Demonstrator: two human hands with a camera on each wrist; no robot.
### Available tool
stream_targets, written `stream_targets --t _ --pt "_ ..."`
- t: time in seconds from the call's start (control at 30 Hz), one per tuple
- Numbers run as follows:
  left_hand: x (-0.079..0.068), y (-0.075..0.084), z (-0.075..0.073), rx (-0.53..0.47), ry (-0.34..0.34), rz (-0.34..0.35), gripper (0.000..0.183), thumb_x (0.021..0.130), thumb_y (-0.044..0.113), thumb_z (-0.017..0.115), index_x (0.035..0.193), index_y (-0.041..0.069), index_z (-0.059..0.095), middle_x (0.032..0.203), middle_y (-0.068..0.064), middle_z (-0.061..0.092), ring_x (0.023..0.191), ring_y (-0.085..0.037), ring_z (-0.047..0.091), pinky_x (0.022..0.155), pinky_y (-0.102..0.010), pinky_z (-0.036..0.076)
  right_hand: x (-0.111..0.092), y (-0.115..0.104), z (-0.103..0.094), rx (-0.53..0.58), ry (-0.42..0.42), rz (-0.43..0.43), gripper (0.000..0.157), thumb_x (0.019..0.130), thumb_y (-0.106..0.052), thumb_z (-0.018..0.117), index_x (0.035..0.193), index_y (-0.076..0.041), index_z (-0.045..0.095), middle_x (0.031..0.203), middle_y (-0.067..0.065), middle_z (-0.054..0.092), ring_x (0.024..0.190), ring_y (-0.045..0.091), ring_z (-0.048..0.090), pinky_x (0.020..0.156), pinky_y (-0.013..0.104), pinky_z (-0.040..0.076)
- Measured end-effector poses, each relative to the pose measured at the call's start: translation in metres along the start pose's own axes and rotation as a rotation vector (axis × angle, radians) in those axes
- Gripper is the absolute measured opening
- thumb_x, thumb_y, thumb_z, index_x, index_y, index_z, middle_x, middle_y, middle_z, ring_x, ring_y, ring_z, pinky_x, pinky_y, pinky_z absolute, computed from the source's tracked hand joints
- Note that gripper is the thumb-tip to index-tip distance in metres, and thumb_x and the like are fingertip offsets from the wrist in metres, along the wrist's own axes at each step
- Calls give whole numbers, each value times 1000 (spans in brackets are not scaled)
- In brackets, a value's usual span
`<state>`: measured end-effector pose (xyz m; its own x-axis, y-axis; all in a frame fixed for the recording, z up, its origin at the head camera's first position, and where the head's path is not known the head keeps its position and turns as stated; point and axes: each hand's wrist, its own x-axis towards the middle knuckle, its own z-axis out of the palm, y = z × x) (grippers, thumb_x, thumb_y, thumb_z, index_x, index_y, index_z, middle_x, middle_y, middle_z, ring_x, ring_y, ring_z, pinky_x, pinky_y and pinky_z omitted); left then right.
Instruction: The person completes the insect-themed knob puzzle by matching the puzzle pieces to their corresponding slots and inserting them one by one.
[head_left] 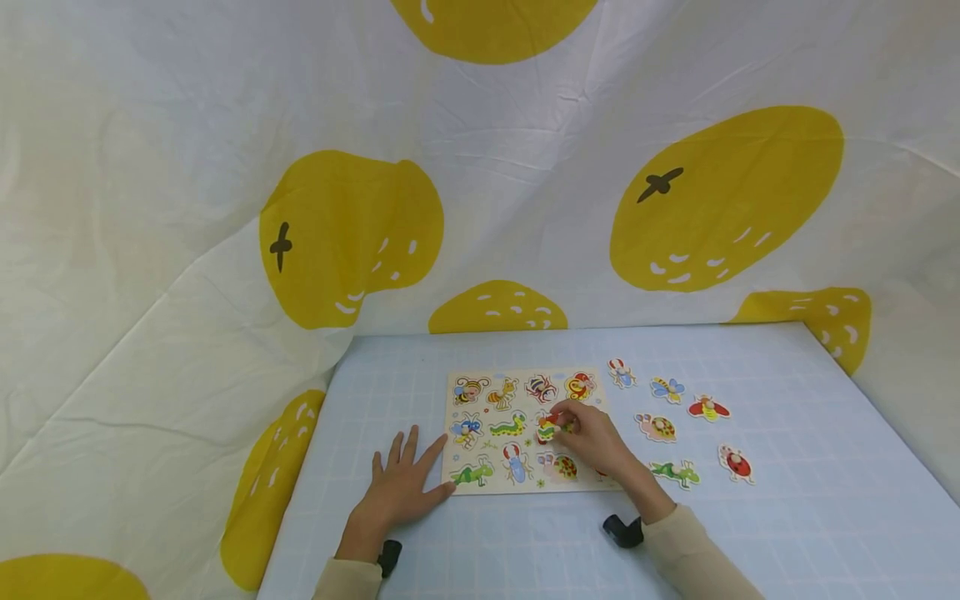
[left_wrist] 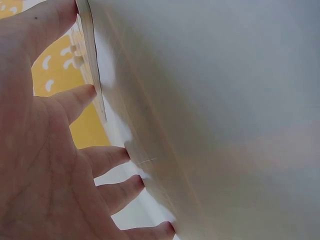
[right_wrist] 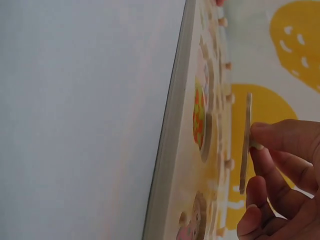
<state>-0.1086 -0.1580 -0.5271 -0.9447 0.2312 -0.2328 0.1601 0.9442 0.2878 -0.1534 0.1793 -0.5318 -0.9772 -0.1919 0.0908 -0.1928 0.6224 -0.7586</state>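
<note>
A cream insect puzzle board (head_left: pixel 497 485) lies flat on the table, printed with bugs and cut with shallow recesses. My right hand (head_left: pixel 592 437) is over its right half, pinching a small colourful puzzle piece (head_left: pixel 547 428) between thumb and fingers. In the right wrist view, that thin wooden piece (right_wrist: pixel 245 150) appears edge-on, held by its knob apart from the board's face. My left hand (head_left: pixel 405 483) lies at the board's left edge with fingers spread. From the left wrist, the thumb and index fingertips (left_wrist: pixel 89 91) touch the board's edge, while the other fingertips reach the tablecloth.
Loose pieces lie right of the board: a stag beetle (head_left: pixel 621 373), a blue-winged insect (head_left: pixel 667 389), a red-winged bug (head_left: pixel 708 407), a snail (head_left: pixel 658 427), a grasshopper (head_left: pixel 677 473) and a ladybug (head_left: pixel 736 463). A lemon-print curtain (head_left: pixel 525 192) hangs behind the table.
</note>
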Motion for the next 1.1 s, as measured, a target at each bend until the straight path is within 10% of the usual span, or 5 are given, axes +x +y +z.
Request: stream_targets --t 1.1 --pt "2 -4 1 1 -12 -5 79 89 62 63 156 30 36 164 -21 15 148 -48 8 109 -76 7 48 -39 43 22 -192 -51 32 86 -4 76 116 -5 66 87 -1 63 70 14 56 59 29 48"
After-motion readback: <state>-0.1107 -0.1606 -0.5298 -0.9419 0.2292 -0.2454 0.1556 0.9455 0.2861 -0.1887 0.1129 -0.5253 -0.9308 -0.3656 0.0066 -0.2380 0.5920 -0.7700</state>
